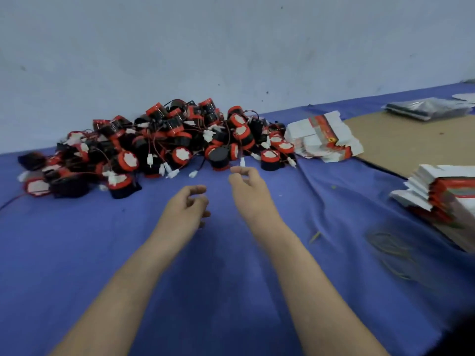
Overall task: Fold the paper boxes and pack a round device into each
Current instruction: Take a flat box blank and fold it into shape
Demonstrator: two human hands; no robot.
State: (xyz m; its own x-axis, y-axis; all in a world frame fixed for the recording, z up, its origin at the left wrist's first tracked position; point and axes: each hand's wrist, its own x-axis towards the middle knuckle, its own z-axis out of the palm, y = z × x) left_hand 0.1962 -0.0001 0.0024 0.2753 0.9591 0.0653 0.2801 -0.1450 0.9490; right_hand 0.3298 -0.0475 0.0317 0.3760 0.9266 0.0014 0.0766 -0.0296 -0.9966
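— Which step?
— Starting a fresh box, I'm guessing. My left hand (185, 209) and right hand (246, 186) are hovering, loosely curled, gripping nothing, near the round devices (154, 145) heaped on the tabletop (231, 291). Next I'm needing one of the flat paper boxes (323, 137) stacked rightward.

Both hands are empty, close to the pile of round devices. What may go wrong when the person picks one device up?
1. The wires in the pile of round devices cross each other, so the right hand lifting one device may drag its neighbours along by their white connectors.
2. The near stack of flat boxes is fanned and leaning; a careless reach may make it slide.
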